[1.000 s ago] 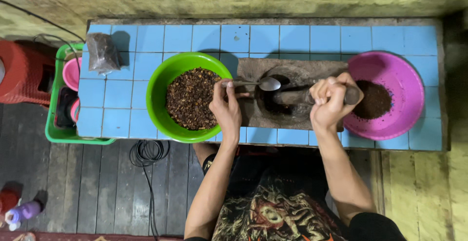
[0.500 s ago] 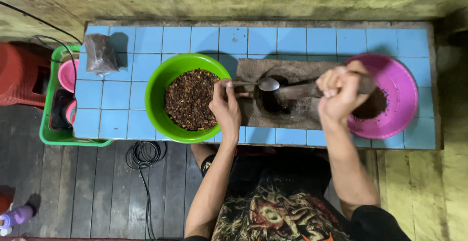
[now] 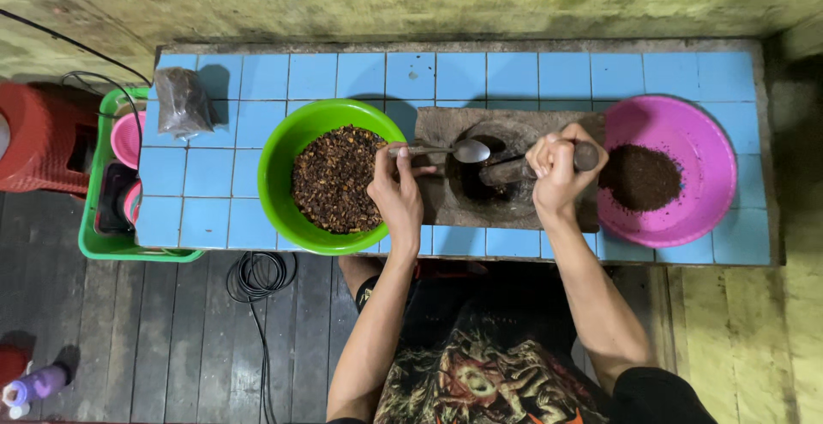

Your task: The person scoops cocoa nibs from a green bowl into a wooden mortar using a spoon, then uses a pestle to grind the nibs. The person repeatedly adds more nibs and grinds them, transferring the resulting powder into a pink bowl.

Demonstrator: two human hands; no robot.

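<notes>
A stone mortar slab (image 3: 437, 197) lies on the blue-tiled counter (image 3: 514, 77) between two bowls. My right hand (image 3: 557, 167) grips a stone pestle (image 3: 506, 169) whose tip sits in the slab's dark hollow. My left hand (image 3: 399, 188) holds a metal spoon (image 3: 459, 150) with its bowl over the hollow's left rim. The green bowl (image 3: 283, 145) at left holds coarse brown pieces. The pink bowl (image 3: 694, 145) at right holds dark ground powder.
A clear plastic bag (image 3: 183, 101) of dark material stands at the counter's back left. A green crate (image 3: 103, 240) with pink cups hangs off the left end, beside a red stool (image 3: 39, 137). A black cable (image 3: 257, 278) coils on the wooden floor.
My right hand has shifted left with the pestle, from near the pink bowl back over the slab's hollow. The left hand and spoon have hardly moved.
</notes>
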